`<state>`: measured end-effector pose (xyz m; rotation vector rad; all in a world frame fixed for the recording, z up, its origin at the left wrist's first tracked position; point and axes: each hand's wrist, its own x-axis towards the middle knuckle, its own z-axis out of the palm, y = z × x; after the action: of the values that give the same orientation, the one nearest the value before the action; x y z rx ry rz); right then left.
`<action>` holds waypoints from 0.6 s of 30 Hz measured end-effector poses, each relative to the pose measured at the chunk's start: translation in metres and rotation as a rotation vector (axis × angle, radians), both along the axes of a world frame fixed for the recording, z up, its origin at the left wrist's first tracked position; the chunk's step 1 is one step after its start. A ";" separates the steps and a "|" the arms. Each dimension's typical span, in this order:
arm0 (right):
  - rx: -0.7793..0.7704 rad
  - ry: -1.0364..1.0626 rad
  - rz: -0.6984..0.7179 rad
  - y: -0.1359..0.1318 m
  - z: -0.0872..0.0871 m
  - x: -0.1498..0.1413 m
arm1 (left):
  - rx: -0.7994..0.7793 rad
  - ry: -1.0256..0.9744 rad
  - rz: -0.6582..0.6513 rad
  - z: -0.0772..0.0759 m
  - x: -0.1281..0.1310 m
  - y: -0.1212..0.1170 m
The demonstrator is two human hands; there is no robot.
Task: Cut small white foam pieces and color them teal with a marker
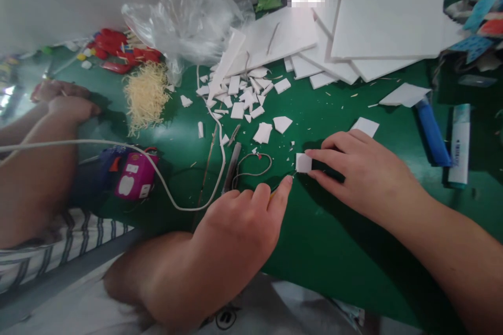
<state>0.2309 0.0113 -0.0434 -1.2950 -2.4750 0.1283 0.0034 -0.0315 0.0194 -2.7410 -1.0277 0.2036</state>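
Our right hand [363, 170] pinched a small, square, white foam-like piece [304, 163] at its fingertips, over the smooth green worktop [298, 251]. Our left hand [247, 214], just beside that piece, was curled around a slim, partly yellow tool [272, 195], mostly hidden. Beyond the left hand lay irregular white foam-like scraps [237, 110].

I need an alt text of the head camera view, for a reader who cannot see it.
Over a green table, a person's right hand holds a small white square with its fingertips, while the left hand holds a thin, mostly hidden tool close to it. Beyond lie white scraps and flat white sheets; another person's hands are at far left.
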 end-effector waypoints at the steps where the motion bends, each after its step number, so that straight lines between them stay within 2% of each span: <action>1: -0.001 -0.001 0.000 0.000 0.000 0.000 | -0.001 0.004 -0.001 0.000 0.000 0.001; 9: 0.031 0.007 0.002 -0.001 0.000 -0.002 | -0.025 -0.001 -0.001 0.001 -0.004 0.003; 18: 0.005 0.007 0.006 0.000 0.002 0.001 | -0.062 -0.175 0.050 0.001 -0.006 0.007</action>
<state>0.2315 0.0109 -0.0412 -1.2827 -2.4724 0.1278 -0.0029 -0.0247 0.0207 -2.8316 -1.1531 0.0034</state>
